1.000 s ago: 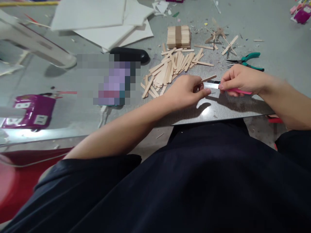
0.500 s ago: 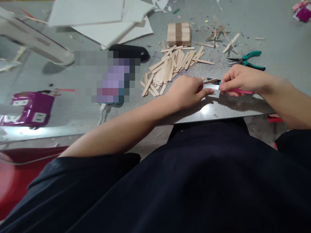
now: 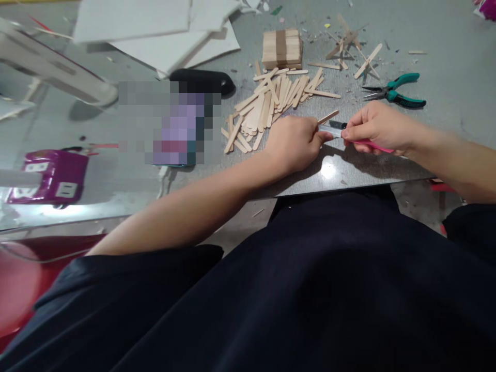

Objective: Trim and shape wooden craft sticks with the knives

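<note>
My left hand rests on the grey table, its fingers pinched on a wooden craft stick that points up and to the right. My right hand is closed round a pink-handled utility knife. The knife's metal blade end lies against the stick, right at my left fingertips. A loose heap of craft sticks lies just behind my left hand.
A bundled block of sticks stands behind the heap, with glued stick pieces to its right. Green-handled pliers lie beyond my right hand. White boards, a black object and a purple box sit to the left.
Both hands have shifted slightly up and left in the view, and the knife blade has drawn closer to my left fingertips along the stick. The view has tilted a little.
</note>
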The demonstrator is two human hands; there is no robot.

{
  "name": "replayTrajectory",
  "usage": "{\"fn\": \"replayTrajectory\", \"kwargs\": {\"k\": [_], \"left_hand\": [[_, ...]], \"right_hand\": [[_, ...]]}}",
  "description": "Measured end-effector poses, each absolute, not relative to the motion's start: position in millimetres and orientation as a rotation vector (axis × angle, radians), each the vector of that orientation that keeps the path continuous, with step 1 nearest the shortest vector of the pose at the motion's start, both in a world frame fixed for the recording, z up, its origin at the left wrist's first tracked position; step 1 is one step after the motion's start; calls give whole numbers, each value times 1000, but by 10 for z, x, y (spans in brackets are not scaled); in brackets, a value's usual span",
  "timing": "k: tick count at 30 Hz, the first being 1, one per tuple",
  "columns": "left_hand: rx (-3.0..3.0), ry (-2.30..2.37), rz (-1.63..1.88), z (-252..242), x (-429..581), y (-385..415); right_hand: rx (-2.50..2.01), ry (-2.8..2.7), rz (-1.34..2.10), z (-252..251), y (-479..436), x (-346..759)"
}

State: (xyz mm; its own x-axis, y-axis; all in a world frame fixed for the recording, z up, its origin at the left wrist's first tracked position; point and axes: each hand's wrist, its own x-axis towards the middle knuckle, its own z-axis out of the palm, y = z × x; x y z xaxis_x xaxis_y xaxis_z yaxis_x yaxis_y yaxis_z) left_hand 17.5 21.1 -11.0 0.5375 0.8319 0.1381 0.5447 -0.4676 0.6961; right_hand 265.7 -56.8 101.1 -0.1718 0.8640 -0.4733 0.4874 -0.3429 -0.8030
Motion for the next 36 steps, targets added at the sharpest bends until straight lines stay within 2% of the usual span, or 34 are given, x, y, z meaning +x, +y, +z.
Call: {"fn": "replayTrajectory", "kwargs": {"k": [10,13,16,19,23,27,29,33,36], "left_hand": [[2344,1321,470,79,257,103],[2328,1277,536,58,280,151],[2263,1069,754,-30,253,282],[2194,861,1019,-64,186,380],[2192,581,1387,66,146,317],[2335,125,1665,208,171,197],[2408,59,1656,197,159,184],[2498,218,1468,55,106,231],[2532,153,1483,20,123,248]], "right_hand": [[-1638,-1531,1452,909,-591,2640],[-1647,-1602,1388,865,-558,2664],[-1611,-1775,1200,772,-496,2762],[-1436,-1962,828,659,-439,2920],[-1109,-2230,314,544,-393,3104],[-916,-2344,-27,464,-379,3166],[-890,-2372,-107,435,-383,3173],[-936,-2452,-160,418,-386,3195],[-855,-2464,-163,441,-385,3211]]}}
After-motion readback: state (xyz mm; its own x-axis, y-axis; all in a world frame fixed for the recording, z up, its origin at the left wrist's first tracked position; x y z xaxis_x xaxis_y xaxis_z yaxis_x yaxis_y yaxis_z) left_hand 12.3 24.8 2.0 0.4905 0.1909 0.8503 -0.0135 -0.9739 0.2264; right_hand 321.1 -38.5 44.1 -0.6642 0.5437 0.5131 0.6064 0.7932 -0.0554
